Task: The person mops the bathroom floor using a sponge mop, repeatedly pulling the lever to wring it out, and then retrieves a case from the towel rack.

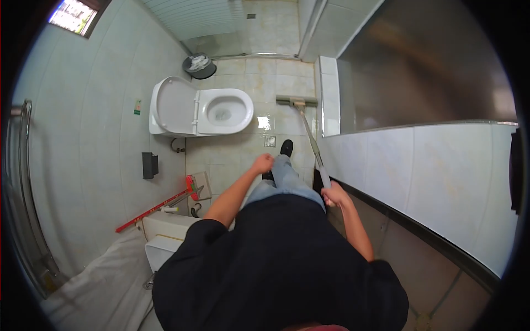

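Observation:
My right hand is wrapped round the grip of a sponge mop. Its pole slants forward and away from me, and its wide head rests on the tiled floor beside the low white wall. My left hand hangs in front of my left thigh with its fingers curled in; whether anything is inside them cannot be made out. A white toilet with its lid raised stands ahead to the left of the mop head.
A grey bin stands behind the toilet. A floor drain lies before my feet. A red-handled broom leans along the left wall near a dustpan. On the right runs a tiled half wall. A shower threshold crosses the far floor.

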Demonstrator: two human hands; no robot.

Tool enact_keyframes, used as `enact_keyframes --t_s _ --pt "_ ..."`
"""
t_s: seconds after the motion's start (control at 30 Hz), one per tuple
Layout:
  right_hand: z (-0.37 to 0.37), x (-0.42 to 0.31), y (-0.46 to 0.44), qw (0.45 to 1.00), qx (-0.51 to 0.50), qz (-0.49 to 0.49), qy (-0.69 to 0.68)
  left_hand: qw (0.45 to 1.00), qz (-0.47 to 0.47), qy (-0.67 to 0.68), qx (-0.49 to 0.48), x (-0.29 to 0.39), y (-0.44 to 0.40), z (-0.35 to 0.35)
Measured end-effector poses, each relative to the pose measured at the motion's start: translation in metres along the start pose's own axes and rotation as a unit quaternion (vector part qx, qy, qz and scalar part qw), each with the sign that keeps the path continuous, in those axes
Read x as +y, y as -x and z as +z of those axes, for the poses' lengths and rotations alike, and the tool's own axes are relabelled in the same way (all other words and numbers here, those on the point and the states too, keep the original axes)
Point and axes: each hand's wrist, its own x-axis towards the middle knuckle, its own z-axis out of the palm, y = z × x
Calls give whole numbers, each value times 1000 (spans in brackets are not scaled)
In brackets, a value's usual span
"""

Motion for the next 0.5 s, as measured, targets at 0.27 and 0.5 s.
enact_keyframes --t_s 0.27,0.5 --pt "42 75 94 999 -2 42 20 974 -104 57 -192 -21 37 156" --pt "53 210 162 997 -2 66 47 915 -259 59 -305 -54 107 263"
